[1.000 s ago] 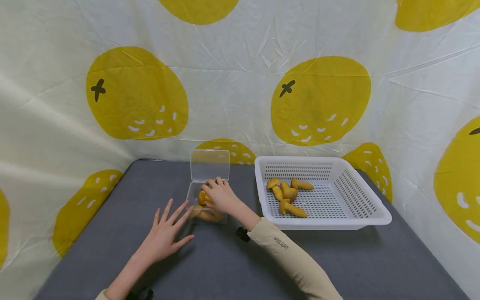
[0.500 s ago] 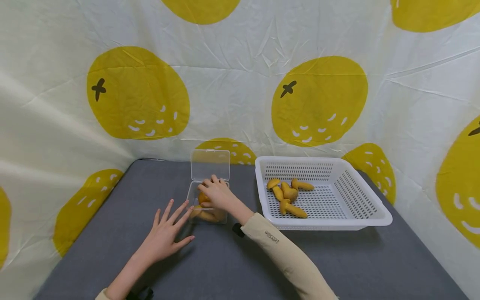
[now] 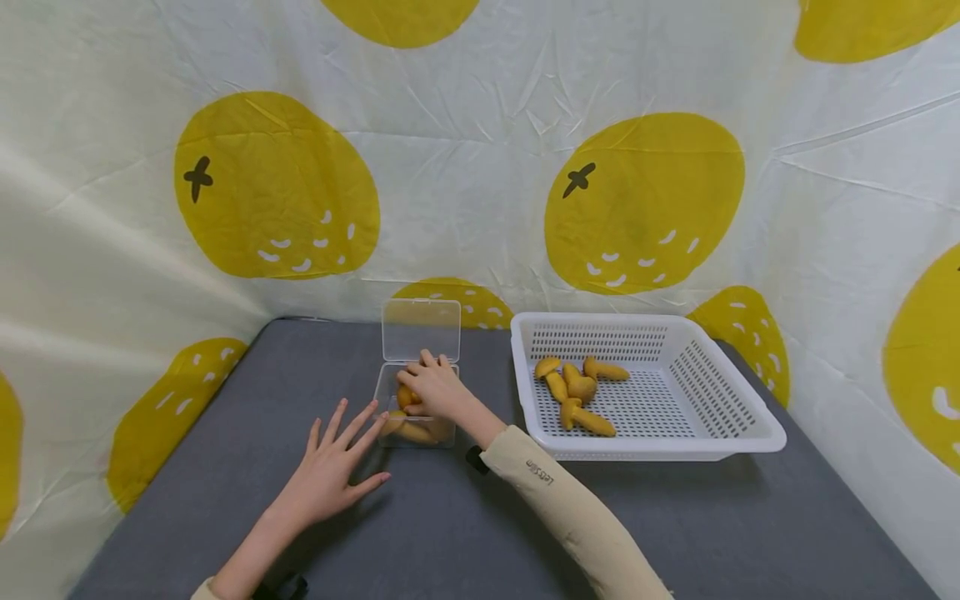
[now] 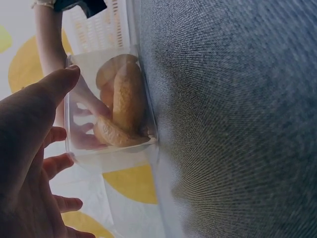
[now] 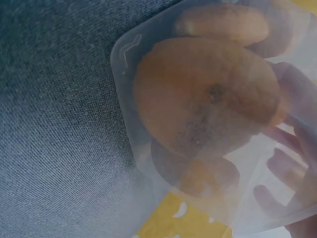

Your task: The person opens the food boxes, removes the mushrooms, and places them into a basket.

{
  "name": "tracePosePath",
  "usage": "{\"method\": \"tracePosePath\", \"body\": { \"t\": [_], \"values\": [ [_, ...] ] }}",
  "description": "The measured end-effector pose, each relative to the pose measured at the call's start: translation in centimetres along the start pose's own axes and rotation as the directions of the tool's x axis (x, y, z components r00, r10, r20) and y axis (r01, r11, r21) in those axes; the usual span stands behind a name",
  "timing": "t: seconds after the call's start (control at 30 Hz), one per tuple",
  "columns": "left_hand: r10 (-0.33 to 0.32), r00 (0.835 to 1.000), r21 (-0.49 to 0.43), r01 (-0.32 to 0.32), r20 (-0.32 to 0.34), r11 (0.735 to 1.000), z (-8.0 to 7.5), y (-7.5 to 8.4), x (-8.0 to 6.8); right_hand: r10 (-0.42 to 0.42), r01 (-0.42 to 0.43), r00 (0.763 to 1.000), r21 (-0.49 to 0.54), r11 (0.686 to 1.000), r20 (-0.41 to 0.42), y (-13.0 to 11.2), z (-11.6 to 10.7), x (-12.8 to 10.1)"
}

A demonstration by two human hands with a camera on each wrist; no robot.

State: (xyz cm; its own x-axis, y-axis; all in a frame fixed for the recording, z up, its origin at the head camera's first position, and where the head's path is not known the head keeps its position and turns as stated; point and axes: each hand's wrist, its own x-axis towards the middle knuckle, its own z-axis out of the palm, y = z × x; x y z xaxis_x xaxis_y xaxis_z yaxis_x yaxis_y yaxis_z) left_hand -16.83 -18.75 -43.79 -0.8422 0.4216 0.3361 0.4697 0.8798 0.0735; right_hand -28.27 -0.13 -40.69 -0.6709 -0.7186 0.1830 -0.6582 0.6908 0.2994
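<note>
A clear plastic box (image 3: 390, 385) with its lid (image 3: 421, 331) raised at the back stands on the dark table, holding several brownish-yellow mushrooms. My right hand (image 3: 441, 393) reaches down into it, fingers bent around a mushroom (image 3: 406, 397). Through the box's side in the left wrist view, the right fingertips show beside the mushrooms (image 4: 129, 96). A large mushroom cap (image 5: 203, 94) fills much of the right wrist view behind the clear wall. My left hand (image 3: 324, 473) is spread with straight fingers at the box's near left corner, its index fingertip overlapping the rim.
To the right stands a white perforated basket (image 3: 738, 425) with several mushrooms (image 3: 579, 385) in its left half. A fabric backdrop (image 3: 465, 183) printed with yellow fruit hangs right behind the table (image 3: 465, 533).
Inside the box, my right hand has shifted slightly left, its forearm following, then stayed nearly still. The left hand has not moved.
</note>
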Motion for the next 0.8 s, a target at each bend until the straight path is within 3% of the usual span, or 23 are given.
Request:
{"method": "tracePosePath", "body": {
  "t": [0.57, 0.8],
  "values": [
    [0.019, 0.999, -0.002, -0.019, -0.033, 1.000, 0.0, -0.1, -0.1, 0.027, -0.022, 0.997, 0.070, 0.997, -0.077, 0.3, -0.4, -0.6],
    [0.014, 0.999, -0.007, -0.015, -0.031, 1.000, -0.1, -0.1, 0.0, 0.066, -0.051, 0.982, 0.085, 0.995, -0.180, 0.6, -1.4, -1.4]
  ]
}}
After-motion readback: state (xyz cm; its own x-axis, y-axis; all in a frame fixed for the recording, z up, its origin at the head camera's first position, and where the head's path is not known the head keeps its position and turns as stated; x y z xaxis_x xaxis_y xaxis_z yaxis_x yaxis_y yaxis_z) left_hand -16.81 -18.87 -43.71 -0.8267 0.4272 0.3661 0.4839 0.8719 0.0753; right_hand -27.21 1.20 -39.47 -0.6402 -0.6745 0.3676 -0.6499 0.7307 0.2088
